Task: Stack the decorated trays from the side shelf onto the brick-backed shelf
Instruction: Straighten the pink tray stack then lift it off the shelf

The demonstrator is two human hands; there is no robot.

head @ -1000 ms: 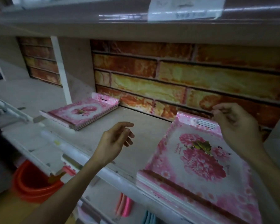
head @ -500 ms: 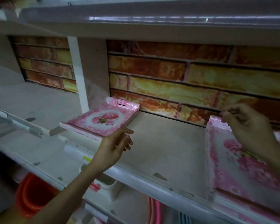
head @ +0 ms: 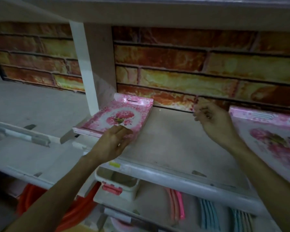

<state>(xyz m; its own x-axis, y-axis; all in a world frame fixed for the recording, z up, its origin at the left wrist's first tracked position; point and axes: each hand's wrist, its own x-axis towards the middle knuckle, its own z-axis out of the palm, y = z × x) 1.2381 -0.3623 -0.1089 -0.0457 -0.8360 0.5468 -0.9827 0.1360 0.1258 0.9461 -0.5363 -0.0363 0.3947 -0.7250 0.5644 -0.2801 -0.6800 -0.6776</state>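
Note:
A small stack of pink flowered trays [head: 124, 113] lies on the shelf [head: 174, 144] against the brick-patterned back wall [head: 191, 67], next to a white upright. My left hand [head: 113, 141] reaches to its near right edge, with the fingers touching the tray's rim. A larger stack of pink flowered trays [head: 273, 139] lies at the right edge of the shelf. My right hand [head: 211, 121] hovers between the two stacks with loosely curled fingers and holds nothing.
A white upright [head: 84, 67] divides the shelf from another bay on the left. Below the shelf's front rail sit a white container with a pink latch [head: 115, 185], an orange tub [head: 80, 210], and upright pink and blue plates [head: 206, 213].
The view has swung left. My right hand has let go of the right stack and moved left over the bare shelf. My left hand has advanced onto the small stack's edge.

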